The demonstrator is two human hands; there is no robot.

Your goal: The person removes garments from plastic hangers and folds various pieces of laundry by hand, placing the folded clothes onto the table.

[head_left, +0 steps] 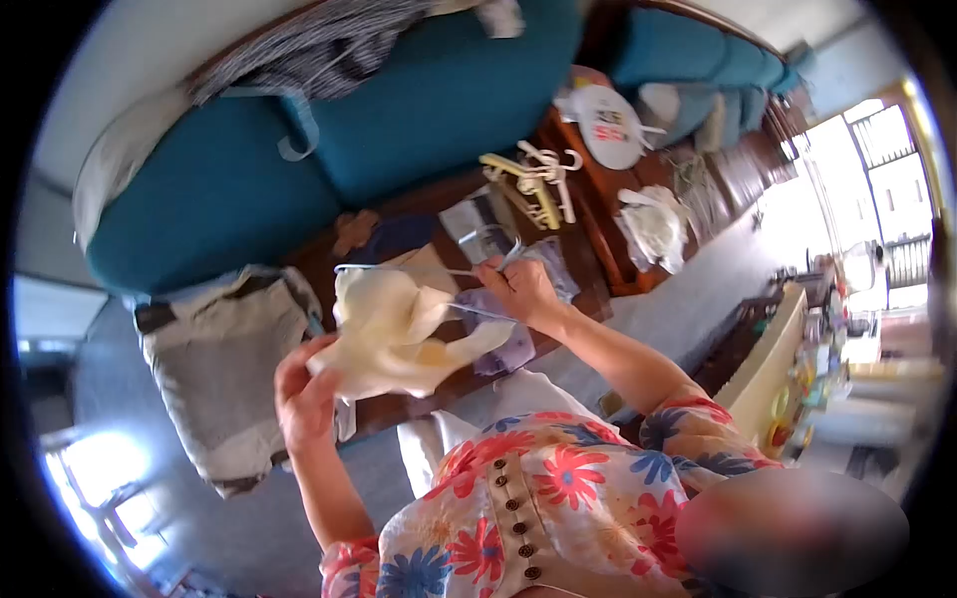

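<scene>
A cream garment (384,324) hangs in loose folds between my two hands, above a low wooden seat. My left hand (307,389) is closed on its near left edge, fingers and thumb pinching the cloth. My right hand (520,294) grips a pale blue clothes hanger (511,251) close to its hook. The hanger's thin bars run toward the garment, one along its top edge and one across its right side; how far they reach inside is hidden by the cloth.
A teal-cushioned sofa (439,110) stretches behind, with striped cloth (309,50) over its back. Grey-and-cream folded cloth (214,369) lies at left. Several yellow and white hangers (538,184) rest near a wooden stand (588,199). A plastic-wrapped bundle (655,227) sits at right.
</scene>
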